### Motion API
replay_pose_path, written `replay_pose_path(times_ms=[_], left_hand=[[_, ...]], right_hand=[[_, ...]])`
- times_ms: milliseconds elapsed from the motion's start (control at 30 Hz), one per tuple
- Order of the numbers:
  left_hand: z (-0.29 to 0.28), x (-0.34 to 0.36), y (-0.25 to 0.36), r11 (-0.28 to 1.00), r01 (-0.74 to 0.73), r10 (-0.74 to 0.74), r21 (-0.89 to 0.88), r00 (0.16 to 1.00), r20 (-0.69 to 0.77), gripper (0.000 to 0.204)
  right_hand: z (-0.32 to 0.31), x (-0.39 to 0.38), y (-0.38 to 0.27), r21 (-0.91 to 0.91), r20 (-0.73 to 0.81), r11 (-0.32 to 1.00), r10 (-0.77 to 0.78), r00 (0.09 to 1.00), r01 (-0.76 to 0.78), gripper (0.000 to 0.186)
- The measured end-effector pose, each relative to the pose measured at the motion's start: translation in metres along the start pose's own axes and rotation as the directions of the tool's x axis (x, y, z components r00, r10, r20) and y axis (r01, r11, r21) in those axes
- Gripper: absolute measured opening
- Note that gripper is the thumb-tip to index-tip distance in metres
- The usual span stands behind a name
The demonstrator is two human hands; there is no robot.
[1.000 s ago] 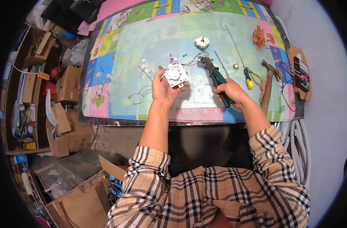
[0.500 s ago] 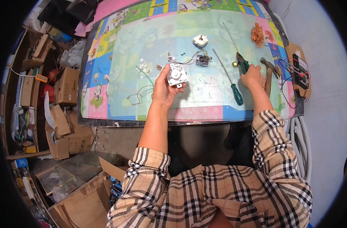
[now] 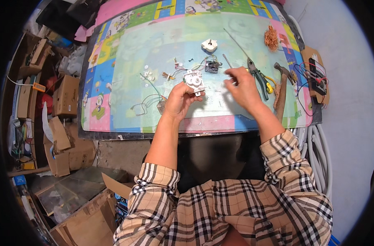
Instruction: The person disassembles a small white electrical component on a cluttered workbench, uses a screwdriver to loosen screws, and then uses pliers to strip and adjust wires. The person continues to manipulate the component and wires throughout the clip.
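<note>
I see left hand [image 3: 179, 99] clamped on white timer module [image 3: 194, 80] | right hand [image 3: 241, 84] beside it, pinching a thin tool, I judge | step: dismantling; next needs steady tip alignment

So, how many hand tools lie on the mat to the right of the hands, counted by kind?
Pliers: 1
Hammer: 1
Long thin rod: 1
Total: 3

The left hand holds a white part; what the right hand pinches cannot be told.
</note>
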State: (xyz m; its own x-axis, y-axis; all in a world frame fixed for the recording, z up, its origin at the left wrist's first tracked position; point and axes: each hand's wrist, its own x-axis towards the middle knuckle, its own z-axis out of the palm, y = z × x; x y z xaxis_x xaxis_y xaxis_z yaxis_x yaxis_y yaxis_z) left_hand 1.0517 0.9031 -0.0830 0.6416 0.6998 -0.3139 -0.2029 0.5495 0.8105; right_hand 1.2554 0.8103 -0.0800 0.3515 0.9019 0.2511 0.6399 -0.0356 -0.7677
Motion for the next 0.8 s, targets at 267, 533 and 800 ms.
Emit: replay_pose_path(times_ms=[267, 533, 800], left_hand=[[0.023, -0.007, 0.002, 0.963, -0.028, 0.023, 0.267, 0.999, 0.022, 0.035], [0.026, -0.008, 0.000, 0.923, -0.049, 0.051, 0.381, 0.999, 0.005, 0.035], [0.027, -0.007, -0.004, 0.904, -0.072, 0.076, 0.422, 0.997, 0.006, 0.031]], right_hand=[[0.023, -0.006, -0.038, 0.120, -0.053, 0.958, -0.255, 0.965, 0.260, 0.032], [0.022, 0.000, -0.036, 0.030, 0.021, 0.963, -0.270, 0.963, 0.270, 0.032], [0.018, 0.000, -0.039, -0.015, 0.036, 0.964, -0.266, 0.963, 0.266, 0.030]])
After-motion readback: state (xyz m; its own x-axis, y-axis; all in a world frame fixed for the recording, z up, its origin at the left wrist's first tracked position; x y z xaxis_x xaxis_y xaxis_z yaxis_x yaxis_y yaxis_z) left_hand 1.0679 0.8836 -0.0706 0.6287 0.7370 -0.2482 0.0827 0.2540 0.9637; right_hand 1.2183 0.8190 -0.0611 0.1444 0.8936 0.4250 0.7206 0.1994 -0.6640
